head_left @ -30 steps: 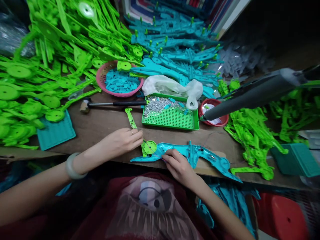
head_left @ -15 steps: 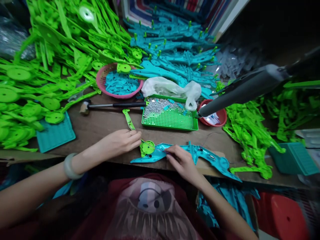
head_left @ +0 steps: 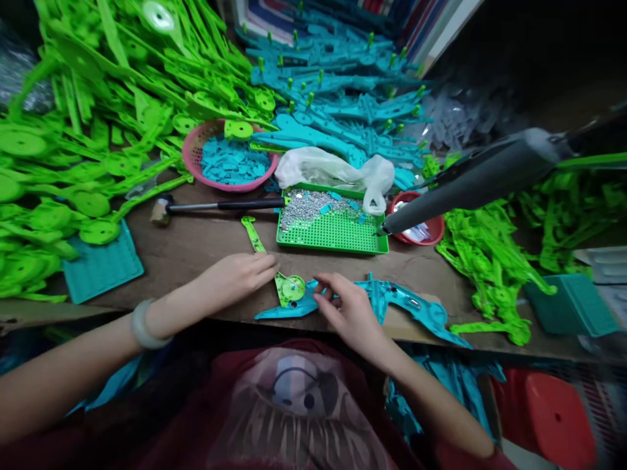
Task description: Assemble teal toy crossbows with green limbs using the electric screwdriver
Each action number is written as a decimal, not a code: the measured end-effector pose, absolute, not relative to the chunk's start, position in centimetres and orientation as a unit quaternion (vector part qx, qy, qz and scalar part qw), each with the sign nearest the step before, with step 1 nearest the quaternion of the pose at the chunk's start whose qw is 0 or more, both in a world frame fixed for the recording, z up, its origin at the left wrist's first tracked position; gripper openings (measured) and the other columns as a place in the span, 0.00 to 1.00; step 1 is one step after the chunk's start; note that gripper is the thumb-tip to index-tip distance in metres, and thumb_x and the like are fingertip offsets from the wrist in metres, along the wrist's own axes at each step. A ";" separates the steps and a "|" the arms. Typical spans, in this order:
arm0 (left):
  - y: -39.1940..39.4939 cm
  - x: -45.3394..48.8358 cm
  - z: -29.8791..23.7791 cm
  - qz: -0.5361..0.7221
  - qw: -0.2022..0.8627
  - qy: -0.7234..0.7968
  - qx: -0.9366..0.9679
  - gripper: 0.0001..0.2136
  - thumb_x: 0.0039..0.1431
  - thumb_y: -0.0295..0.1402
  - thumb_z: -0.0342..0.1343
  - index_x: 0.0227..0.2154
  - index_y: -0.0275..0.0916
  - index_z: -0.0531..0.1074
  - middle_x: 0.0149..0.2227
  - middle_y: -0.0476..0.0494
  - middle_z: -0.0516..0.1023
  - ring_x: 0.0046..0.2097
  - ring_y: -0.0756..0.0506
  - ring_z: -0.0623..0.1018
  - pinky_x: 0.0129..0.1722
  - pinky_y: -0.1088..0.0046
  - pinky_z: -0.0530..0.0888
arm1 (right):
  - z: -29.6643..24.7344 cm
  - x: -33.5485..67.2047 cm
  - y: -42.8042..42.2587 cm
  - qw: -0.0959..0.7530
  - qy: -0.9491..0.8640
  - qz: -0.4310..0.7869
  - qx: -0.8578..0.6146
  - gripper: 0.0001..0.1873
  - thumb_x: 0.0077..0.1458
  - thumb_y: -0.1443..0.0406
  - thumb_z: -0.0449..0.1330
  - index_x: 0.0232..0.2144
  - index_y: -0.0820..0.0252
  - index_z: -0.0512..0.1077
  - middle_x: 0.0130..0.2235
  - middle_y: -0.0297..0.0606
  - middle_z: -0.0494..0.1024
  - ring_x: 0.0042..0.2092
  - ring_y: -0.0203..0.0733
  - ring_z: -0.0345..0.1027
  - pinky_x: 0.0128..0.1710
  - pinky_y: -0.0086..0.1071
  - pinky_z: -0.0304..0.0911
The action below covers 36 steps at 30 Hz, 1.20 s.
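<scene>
A long teal plastic body (head_left: pixel 392 301) lies along the table's near edge. A green lever with a round disc (head_left: pixel 289 288) sits on its left end, its arm (head_left: pixel 254 235) pointing away from me. My left hand (head_left: pixel 235 277), a pale bangle on its wrist, has closed fingers pressing on the lever just left of the disc. My right hand (head_left: pixel 347 313) rests on the teal body, its fingertips pinched together right of the disc; what they hold is too small to make out.
A green tray (head_left: pixel 337 232) of small silver screws, a white plastic bag (head_left: pixel 337 171), a red bowl (head_left: pixel 421 228), a pink basket (head_left: pixel 225 160) of teal bits and a hammer (head_left: pixel 215 206) lie beyond. Green parts are heaped left and right, teal bodies behind. A grey tool (head_left: pixel 475 179) hangs at right.
My right hand slid up from the near edge onto the teal body, fingertips now beside the green disc. The left hand stayed on the lever. The view shifted slightly.
</scene>
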<state>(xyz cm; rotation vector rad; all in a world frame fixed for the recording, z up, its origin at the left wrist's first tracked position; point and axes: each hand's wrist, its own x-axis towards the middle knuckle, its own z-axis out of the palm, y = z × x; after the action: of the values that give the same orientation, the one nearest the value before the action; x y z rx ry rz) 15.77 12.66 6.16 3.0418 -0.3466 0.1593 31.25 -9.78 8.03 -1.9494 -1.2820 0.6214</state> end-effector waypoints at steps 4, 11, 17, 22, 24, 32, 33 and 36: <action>12.6 15.3 5.6 0.090 0.091 -0.069 0.989 0.13 0.70 0.28 0.47 0.50 0.33 0.73 0.47 0.36 0.79 0.44 0.42 0.81 0.41 0.67 0.79 | 9.9 29.4 -5.8 0.152 -0.560 0.225 -0.783 0.08 0.66 0.67 0.56 0.44 0.62 0.73 0.41 0.43 0.78 0.38 0.44 0.73 0.38 0.35 0.66; 12.2 14.9 4.8 0.131 0.120 -0.072 0.982 0.13 0.71 0.25 0.45 0.48 0.32 0.74 0.46 0.34 0.80 0.45 0.42 0.81 0.43 0.65 0.80 | 9.0 27.9 -4.8 0.093 -0.637 0.152 -0.750 0.11 0.70 0.64 0.52 0.39 0.61 0.73 0.37 0.41 0.75 0.40 0.44 0.71 0.36 0.34 0.61; 12.1 14.2 3.8 0.208 0.061 -0.099 0.971 0.13 0.69 0.22 0.46 0.48 0.31 0.74 0.49 0.33 0.82 0.45 0.42 0.81 0.38 0.68 0.79 | 6.9 28.5 -6.1 0.180 -0.624 0.161 -0.743 0.12 0.69 0.66 0.52 0.37 0.60 0.74 0.35 0.39 0.73 0.36 0.40 0.69 0.34 0.31 0.58; 11.4 13.3 3.6 0.189 0.016 -0.112 0.975 0.16 0.67 0.19 0.45 0.52 0.29 0.72 0.56 0.30 0.78 0.48 0.40 0.81 0.43 0.64 0.79 | 6.5 30.1 -6.4 0.264 -0.569 0.210 -0.750 0.07 0.66 0.70 0.55 0.35 0.60 0.70 0.33 0.35 0.72 0.35 0.39 0.68 0.35 0.30 0.57; 11.2 13.1 3.7 0.175 0.022 -0.121 0.977 0.17 0.67 0.19 0.44 0.53 0.28 0.72 0.57 0.30 0.77 0.49 0.41 0.80 0.47 0.63 0.79 | 6.5 30.6 -6.3 0.260 -0.584 0.224 -0.736 0.06 0.65 0.71 0.55 0.36 0.60 0.70 0.33 0.35 0.72 0.36 0.39 0.68 0.35 0.30 0.57; 10.7 13.7 4.0 0.145 0.044 -0.116 0.982 0.15 0.68 0.23 0.46 0.50 0.33 0.74 0.53 0.31 0.79 0.49 0.40 0.81 0.46 0.63 0.79 | 6.2 31.4 -6.3 0.190 -0.638 0.213 -0.716 0.06 0.65 0.72 0.55 0.36 0.60 0.70 0.34 0.36 0.71 0.36 0.40 0.66 0.35 0.31 0.55; 10.5 13.7 4.0 0.149 0.052 -0.110 0.981 0.14 0.68 0.23 0.47 0.49 0.32 0.74 0.53 0.30 0.79 0.49 0.39 0.81 0.45 0.62 0.79 | 6.2 31.4 -6.3 0.171 -0.649 0.203 -0.713 0.06 0.65 0.71 0.55 0.36 0.60 0.70 0.34 0.37 0.71 0.36 0.40 0.66 0.35 0.31 0.54; 10.1 13.8 4.0 0.156 0.057 -0.098 0.981 0.12 0.67 0.24 0.49 0.48 0.31 0.75 0.51 0.30 0.80 0.47 0.39 0.81 0.44 0.62 0.79 | 6.2 31.4 -6.3 0.117 -0.669 0.176 -0.713 0.06 0.66 0.70 0.55 0.36 0.60 0.71 0.36 0.38 0.72 0.36 0.40 0.65 0.35 0.32 0.53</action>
<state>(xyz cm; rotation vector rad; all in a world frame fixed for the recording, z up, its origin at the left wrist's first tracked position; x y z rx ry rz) 13.76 10.10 3.95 2.9752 -0.2963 0.4721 31.39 -6.28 6.19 -2.0861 -1.9588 0.5152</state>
